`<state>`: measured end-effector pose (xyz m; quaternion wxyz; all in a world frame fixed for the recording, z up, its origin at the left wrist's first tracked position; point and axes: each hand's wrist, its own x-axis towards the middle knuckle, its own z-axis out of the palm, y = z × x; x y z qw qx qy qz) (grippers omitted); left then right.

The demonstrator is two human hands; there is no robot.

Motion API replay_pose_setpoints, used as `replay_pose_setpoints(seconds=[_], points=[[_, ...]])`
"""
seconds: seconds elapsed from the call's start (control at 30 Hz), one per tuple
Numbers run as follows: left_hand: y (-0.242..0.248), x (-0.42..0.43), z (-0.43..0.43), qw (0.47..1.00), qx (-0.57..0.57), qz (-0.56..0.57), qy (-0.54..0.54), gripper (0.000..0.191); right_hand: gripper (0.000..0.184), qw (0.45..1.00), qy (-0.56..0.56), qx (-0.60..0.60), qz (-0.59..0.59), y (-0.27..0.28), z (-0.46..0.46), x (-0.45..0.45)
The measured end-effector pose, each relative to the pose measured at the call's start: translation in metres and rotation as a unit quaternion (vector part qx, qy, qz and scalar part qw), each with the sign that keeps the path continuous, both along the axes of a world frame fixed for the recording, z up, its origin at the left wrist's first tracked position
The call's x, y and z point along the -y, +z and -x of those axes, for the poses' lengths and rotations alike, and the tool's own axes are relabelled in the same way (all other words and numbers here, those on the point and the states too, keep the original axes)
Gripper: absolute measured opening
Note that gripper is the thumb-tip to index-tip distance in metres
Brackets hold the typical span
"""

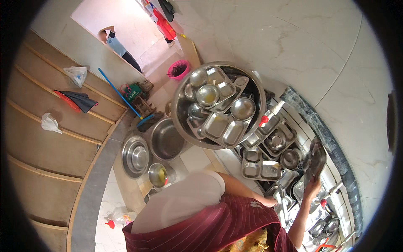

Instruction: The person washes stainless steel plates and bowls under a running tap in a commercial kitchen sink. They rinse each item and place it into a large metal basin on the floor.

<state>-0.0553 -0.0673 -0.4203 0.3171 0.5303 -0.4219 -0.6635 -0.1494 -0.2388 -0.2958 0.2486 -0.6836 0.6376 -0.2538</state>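
My right hand (311, 188), raised on the right side, grips the lower end of a metal tray (316, 162) that stands tilted over the sink trough. At the near edge of the trough, my left hand (269, 201) is closed at the edge of another compartment tray (280, 204); its fingers are partly hidden. Just beyond the hands lie a four-part steel tray (261, 165), a round steel bowl (289, 159) and stacked compartment trays (280, 138). More small steel bowls (318, 228) lie at the trough's lower right.
A large steel basin (179, 126) piled with trays and bowls stands ahead, beside a red-handled tap (263, 121). Empty basins (168, 138) and a pot with yellow contents (158, 175) stand on the left. A blue broom (121, 94) and pink basket (178, 70) are farther off; a person (119, 47) stands outside.
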Motion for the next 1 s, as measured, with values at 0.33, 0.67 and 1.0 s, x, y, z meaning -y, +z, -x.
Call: replay_pose_setpoints(seconds=[0.33, 0.67, 1.0], points=[[0.068, 0.028, -0.051, 0.892, -0.259, -0.371, 0.015, 0.019, 0.032, 0.990, -0.010, -0.112, -0.082, -0.148, 0.072, -0.002], [0.148, 0.009, -0.037, 0.867, -0.170, -0.464, 0.061, 0.024, 0.021, 0.606, -0.262, 0.731, -0.170, -0.128, 0.125, -0.030], [0.145, 0.010, -0.023, 0.879, -0.152, -0.451, 0.039, 0.023, 0.028, 0.563, -0.322, 0.759, -0.055, -0.124, 0.158, -0.056]])
